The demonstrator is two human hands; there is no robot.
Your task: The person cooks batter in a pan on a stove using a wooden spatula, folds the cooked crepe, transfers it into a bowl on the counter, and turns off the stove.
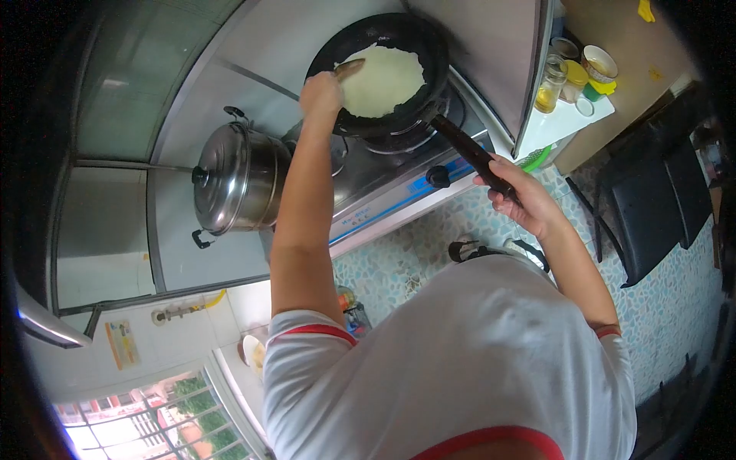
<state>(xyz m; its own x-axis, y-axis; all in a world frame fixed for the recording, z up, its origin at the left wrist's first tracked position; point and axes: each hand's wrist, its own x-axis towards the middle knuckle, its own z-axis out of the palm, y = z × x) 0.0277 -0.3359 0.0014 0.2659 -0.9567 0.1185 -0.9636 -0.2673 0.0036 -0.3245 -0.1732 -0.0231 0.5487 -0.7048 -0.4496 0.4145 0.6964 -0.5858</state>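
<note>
My left hand (pixel 320 94) is closed around a short wooden spatula (pixel 350 69), whose tip meets the left edge of a pale, round flatbread (pixel 386 83). The flatbread lies thin and flat in a black frying pan (pixel 381 29), with a ragged rim. My right hand (pixel 527 196) grips the end of the pan's long dark handle (pixel 469 149), fingers wrapped below it. The pan is over the gas burner (pixel 405 142), part of which shows below it; I cannot tell whether they touch.
Left of the pan, a lidded steel pot (pixel 239 178) stands on the stove. A stove knob (pixel 438 177) is near the handle. Beyond a panel at right, a white surface (pixel 567 129) holds jars and a bowl (pixel 599 64). A black chair (pixel 652 199) stands on the patterned floor.
</note>
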